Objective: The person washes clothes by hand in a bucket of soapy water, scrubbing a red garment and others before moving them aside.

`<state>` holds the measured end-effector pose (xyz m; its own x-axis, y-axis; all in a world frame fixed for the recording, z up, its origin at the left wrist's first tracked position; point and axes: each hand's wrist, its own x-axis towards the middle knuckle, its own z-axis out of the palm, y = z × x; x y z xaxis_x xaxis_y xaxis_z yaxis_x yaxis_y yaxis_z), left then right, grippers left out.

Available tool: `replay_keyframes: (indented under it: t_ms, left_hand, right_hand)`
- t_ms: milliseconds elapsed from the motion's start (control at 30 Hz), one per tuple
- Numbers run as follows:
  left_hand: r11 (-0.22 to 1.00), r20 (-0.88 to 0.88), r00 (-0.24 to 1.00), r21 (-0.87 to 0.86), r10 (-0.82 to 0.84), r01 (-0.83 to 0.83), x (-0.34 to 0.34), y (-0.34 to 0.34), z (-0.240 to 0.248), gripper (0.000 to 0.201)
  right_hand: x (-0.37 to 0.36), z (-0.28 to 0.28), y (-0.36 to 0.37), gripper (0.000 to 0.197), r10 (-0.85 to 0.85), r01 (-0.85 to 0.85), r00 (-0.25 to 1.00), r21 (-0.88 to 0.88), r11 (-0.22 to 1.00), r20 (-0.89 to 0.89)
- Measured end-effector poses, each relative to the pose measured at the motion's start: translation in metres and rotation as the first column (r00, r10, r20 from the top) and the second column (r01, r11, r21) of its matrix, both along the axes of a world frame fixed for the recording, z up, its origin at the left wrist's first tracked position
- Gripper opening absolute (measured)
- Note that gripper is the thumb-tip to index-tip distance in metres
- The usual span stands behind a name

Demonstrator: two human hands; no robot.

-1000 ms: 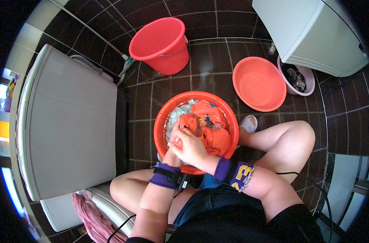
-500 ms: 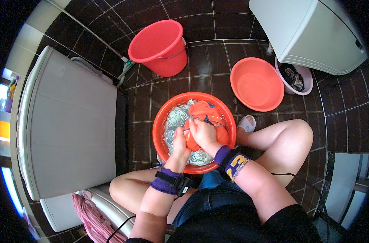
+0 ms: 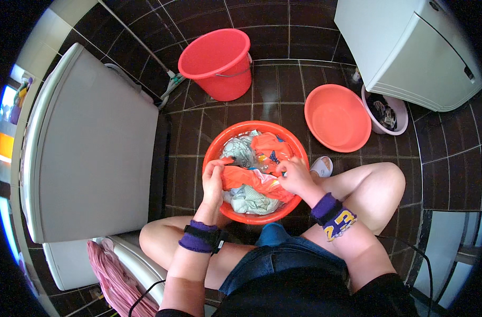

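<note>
Between my knees stands a round orange-red basin with wet laundry and water in it. An orange garment with printed patches stretches across the basin between my hands. My left hand is closed on its left end, at the basin's left rim. Toward the right rim, my right hand pinches the same garment. Behind it lies a grey-green patterned cloth. A pale green checked cloth bulges up in front of it. The fingertips of both hands are partly hidden by the cloth.
A red bucket stands at the back, a salmon basin to the right. Beside that, a pale basin holds dark cloth under a white cabinet. A large grey-sided appliance rises at left; pink cloth hangs at lower left.
My hands have moved apart, left hand leftward and right hand rightward. The orange garment, bunched between them before, is now spread across the basin. The view has shifted slightly.
</note>
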<state>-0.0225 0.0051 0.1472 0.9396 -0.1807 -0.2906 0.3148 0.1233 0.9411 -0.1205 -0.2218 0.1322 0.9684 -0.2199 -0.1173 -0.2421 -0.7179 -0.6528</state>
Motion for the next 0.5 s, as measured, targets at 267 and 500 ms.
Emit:
replay_keyframes:
  t_ms: [267, 500]
  left_hand:
    - [0.745, 0.286, 0.857, 0.649, -0.429, 0.156, -0.003, 0.013, -0.074, 0.021]
    - [0.107, -0.246, 0.815, 0.931, -0.524, 0.350, -0.036, 0.015, -0.069, 0.043]
  right_hand:
    - [-0.001, -0.045, 0.047, 0.047, 0.177, -0.146, 0.981, -0.289, 0.946, 0.085]
    - [-0.015, -0.061, 0.048, 0.053, 0.243, -0.323, 0.925, -0.265, 0.909, -0.294]
